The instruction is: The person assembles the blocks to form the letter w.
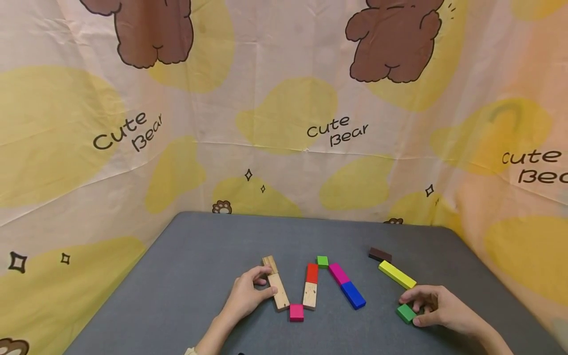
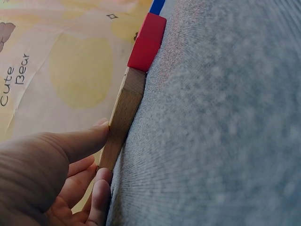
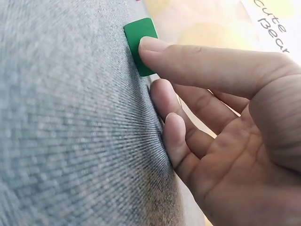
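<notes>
left hand (image 2: 56, 174) grips wooden block (image 2: 123, 113) | red block (image 2: 146, 42) beyond

Wooden block (image 1: 278, 290): long, plain, lay flat on the counter's near middle, slanted.
Green block (image 1: 406, 313): small, flat, lay at near right, just below a yellow block's end.

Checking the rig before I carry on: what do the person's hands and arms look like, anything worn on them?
Both are bare: the left hand and right hand show no gloves, rings or watch. Only a pale cuff edge shows at the left forearm; the right forearm is bare where visible.
</notes>
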`<state>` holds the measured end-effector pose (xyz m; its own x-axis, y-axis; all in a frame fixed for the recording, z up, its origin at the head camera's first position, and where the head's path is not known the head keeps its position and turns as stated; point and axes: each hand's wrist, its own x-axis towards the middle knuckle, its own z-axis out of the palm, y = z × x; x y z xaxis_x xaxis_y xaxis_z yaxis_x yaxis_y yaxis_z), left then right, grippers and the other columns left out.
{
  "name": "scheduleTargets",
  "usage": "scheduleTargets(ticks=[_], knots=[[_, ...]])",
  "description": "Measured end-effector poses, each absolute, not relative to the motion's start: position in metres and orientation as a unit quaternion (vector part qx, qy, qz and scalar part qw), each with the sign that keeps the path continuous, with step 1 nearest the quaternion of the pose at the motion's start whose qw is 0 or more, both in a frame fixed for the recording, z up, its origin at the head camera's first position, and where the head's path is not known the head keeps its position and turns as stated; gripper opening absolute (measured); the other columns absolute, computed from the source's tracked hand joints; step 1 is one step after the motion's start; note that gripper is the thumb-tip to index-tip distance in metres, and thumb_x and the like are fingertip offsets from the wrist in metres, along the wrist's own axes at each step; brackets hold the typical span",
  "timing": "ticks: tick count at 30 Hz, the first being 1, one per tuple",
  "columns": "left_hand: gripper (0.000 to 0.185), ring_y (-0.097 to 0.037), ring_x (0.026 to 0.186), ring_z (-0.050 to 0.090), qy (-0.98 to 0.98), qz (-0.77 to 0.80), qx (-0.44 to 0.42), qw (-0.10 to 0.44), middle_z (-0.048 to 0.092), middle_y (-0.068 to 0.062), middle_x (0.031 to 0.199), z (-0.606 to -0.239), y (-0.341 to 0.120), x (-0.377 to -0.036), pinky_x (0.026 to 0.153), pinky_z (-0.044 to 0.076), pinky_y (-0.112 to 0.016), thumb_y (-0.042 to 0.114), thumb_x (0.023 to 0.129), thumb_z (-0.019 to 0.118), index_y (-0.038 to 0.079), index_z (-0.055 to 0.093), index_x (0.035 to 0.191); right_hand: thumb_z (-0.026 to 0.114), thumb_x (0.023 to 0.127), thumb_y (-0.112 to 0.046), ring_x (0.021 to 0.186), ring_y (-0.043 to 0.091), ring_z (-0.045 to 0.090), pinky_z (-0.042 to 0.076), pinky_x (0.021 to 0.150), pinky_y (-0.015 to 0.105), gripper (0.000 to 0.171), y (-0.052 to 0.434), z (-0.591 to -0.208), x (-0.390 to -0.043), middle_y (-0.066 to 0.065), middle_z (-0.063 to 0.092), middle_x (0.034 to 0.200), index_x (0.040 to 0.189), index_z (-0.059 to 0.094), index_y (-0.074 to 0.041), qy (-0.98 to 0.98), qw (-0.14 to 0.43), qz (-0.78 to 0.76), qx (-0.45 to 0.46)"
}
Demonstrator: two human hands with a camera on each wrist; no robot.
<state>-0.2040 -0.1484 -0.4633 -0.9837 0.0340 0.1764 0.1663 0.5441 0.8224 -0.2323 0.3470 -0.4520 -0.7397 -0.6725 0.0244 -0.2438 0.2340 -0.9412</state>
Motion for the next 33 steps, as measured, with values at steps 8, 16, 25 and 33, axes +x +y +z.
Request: scheduleTargets(ticks=[8,16,25,33], knots=[[0.048,-0.018,0.095,0.063,-0.876,-0.474,-0.060,0.073,0.067,-0.007,0.119,-0.4635,-0.1481,-0.2028,0.083,0.049,-0.046,0.021,0.078,0.086,0.011,0.068,0.122,0.072,0.085,0.002,0.085,0.021,0.059,0.052,0.065,0.029,0.040,0.3473,-0.4529,-0.2317,0.015,0.067,0.110,0.122,0.059,0.011,0.762,0.202,-0.539,-0.296],[0.048,-0.019,0.095,0.063,-0.875,-0.474,-0.059,0.076,0.067,-0.007,0.119,-0.4636,-0.1482,-0.2024,0.082,0.049,-0.045,0.021,0.078,0.086,0.010,0.068,0.121,0.073,0.086,0.001,0.085,0.021,0.059,0.052,0.065,0.029,0.040,0.3463,-0.4517,-0.2307,0.016,0.067,0.110,0.122,0.059,0.011,0.766,0.205,-0.538,-0.285],[0.048,-0.019,0.095,0.063,-0.874,-0.475,-0.063,0.078,0.067,-0.007,0.120,-0.4639,-0.1486,-0.2036,0.082,0.049,-0.045,0.021,0.078,0.086,0.010,0.068,0.121,0.072,0.085,0.002,0.085,0.021,0.059,0.052,0.065,0.029,0.040,0.3454,-0.4520,-0.2318,0.016,0.067,0.112,0.121,0.058,0.013,0.762,0.200,-0.540,-0.297],[0.048,-0.020,0.096,0.064,-0.874,-0.476,-0.064,0.076,0.067,-0.007,0.120,-0.4625,-0.1484,-0.2021,0.083,0.049,-0.045,0.021,0.079,0.085,0.009,0.067,0.122,0.072,0.085,0.002,0.085,0.021,0.059,0.052,0.065,0.030,0.040,0.3453,-0.4534,-0.2319,0.016,0.067,0.112,0.121,0.058,0.012,0.762,0.193,-0.538,-0.304]])
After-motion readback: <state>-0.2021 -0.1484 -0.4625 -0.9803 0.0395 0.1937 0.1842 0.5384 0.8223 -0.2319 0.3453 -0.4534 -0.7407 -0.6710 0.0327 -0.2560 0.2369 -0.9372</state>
